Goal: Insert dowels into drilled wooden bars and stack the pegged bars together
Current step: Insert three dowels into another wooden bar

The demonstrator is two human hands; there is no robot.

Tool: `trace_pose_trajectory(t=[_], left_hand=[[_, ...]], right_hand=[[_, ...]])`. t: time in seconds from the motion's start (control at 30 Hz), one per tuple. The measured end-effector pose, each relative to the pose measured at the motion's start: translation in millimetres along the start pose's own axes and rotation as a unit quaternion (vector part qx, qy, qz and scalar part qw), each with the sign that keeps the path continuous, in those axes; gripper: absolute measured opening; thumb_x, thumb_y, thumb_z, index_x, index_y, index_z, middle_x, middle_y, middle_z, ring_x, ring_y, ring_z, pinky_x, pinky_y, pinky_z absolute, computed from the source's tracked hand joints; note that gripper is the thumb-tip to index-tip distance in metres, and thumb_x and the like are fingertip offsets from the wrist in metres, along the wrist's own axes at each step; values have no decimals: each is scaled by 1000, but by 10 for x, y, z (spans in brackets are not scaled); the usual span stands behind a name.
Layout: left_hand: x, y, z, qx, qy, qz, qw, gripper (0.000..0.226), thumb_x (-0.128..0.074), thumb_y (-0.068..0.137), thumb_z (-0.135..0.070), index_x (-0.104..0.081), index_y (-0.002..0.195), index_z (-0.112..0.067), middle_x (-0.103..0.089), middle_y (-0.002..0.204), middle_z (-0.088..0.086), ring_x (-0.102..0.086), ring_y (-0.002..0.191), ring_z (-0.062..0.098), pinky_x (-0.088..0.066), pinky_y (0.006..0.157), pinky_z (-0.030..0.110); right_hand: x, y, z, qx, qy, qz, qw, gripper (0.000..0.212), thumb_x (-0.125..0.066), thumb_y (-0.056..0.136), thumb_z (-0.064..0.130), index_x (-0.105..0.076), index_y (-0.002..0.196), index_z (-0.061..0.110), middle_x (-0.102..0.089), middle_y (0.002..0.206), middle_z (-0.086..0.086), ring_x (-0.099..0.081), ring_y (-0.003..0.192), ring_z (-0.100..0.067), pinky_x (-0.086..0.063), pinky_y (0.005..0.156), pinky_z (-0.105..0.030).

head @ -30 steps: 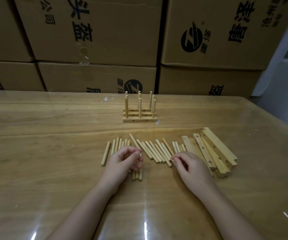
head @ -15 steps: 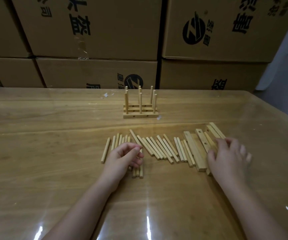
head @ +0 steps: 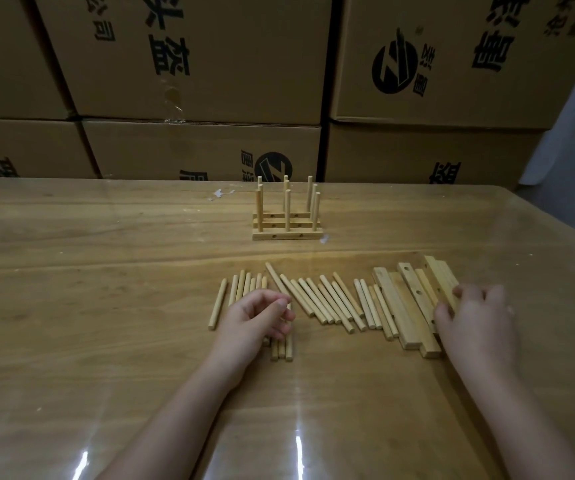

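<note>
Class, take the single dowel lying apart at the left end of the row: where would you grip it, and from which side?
Pinch the single dowel at its middle, from above, across its long sides. It lies flat on the table, with a gap to the next dowel.

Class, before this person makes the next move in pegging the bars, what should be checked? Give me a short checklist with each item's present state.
1. Loose pale wooden dowels lie in a row on the glossy wooden table, within reach: ok.
2. Unpegged flat wooden bars are at hand, and one shows drilled holes: ok.
3. Right hand is on the bars; firm hold on a single bar: cannot tell.
4. Left hand is curled over some dowels; a dowel actually pinched: cannot tell.
5. Finished stack of pegged bars stands upright farther back, apart from both hands: ok.
</note>
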State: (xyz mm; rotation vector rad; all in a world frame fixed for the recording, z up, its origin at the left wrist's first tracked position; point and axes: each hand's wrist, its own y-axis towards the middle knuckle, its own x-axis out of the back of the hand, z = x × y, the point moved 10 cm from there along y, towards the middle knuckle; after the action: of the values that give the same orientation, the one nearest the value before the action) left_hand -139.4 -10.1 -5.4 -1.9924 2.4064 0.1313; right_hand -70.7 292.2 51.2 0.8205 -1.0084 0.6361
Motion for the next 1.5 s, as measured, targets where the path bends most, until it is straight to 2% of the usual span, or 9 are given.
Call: trace_pose_trajectory(t=[0.33, 0.47, 0.53, 0.6, 0.7, 0.9, 1.03, 1.3, 1.5], left_hand=[[-5, -3, 10, 6, -1, 2, 1000, 13, -56, 93, -10, -69, 94, -11, -72, 76, 2, -64, 64, 11, -51, 57, 19], [0, 0, 18, 4, 4, 4, 1000, 13, -57, 93, -11, -70, 94, -13, -72, 77, 3, -65, 65, 11, -51, 57, 18], [-8, 7, 16, 4, 4, 6, 1000, 12, -58, 92, -11, -70, 93, -13, -72, 77, 3, -65, 65, 11, -50, 57, 18], [-18, 11, 16, 2, 9, 11, 1000, 12, -59, 92, -12, -70, 93, -14, -72, 78, 3, -65, 66, 11, -50, 58, 18], [-43, -22, -19, -7, 21, 24, 999, 12, -65, 86, -23, -70, 95, -19, -73, 84, 1, -66, 70, 11, -51, 61, 18], [-210, -106, -139, -41, 58, 96, 993, 40, -67, 75, -46, -68, 107, -21, -71, 97, 1, -66, 80, 6, -51, 66, 18], [-207, -96, -156, -38, 22, 101, 994, 31, -70, 75, -34, -70, 99, -14, -71, 88, 1, -65, 77, 8, -51, 66, 18], [-47, -33, -77, 6, -175, 36, 984, 24, -72, 68, -11, -75, 91, -17, -72, 106, 13, -69, 100, 24, -56, 71, 26], [-50, -32, -82, 9, -181, 43, 983, 31, -82, 64, -20, -75, 94, -20, -73, 100, 10, -71, 91, 24, -57, 68, 25]], right_hand=[[-13, -40, 179, 59, -74, -16, 995, 35, -54, 88, 41, -57, 113, 17, -56, 111, -4, -47, 102, -23, -31, 83, -37], [-34, -104, 361, 126, 102, -8, 987, 30, -57, 88, 37, -59, 112, 19, -63, 99, 5, -56, 90, -13, -45, 76, -31], [-70, -191, 453, 119, 253, 34, 960, 24, -59, 86, 38, -59, 106, 26, -60, 87, 14, -53, 69, 1, -42, 55, -17], [-187, -321, 578, 103, 362, 91, 922, 16, -62, 82, 37, -60, 96, 31, -59, 75, 12, -52, 58, 1, -40, 45, -13], [-343, -548, 787, 79, 462, 154, 870, 12, -67, 80, 31, -63, 90, 34, -64, 76, 10, -57, 65, -8, -49, 55, -18], [-552, -842, 1071, 35, 569, 239, 786, 8, -70, 79, 20, -68, 84, 25, -68, 76, 4, -64, 73, -9, -51, 61, -17], [-533, -842, 1142, 71, 559, 234, 792, 9, -70, 79, 17, -67, 84, 23, -67, 79, 2, -62, 77, -13, -52, 67, -21], [-464, -662, 1061, 133, 463, 180, 858, 23, -70, 80, 21, -62, 95, 36, -60, 87, 8, -55, 77, -8, -46, 65, -15], [-513, -635, 1049, 111, 498, 220, 831, 15, -65, 84, 27, -63, 87, 41, -67, 83, 15, -59, 78, 3, -46, 66, -10]])
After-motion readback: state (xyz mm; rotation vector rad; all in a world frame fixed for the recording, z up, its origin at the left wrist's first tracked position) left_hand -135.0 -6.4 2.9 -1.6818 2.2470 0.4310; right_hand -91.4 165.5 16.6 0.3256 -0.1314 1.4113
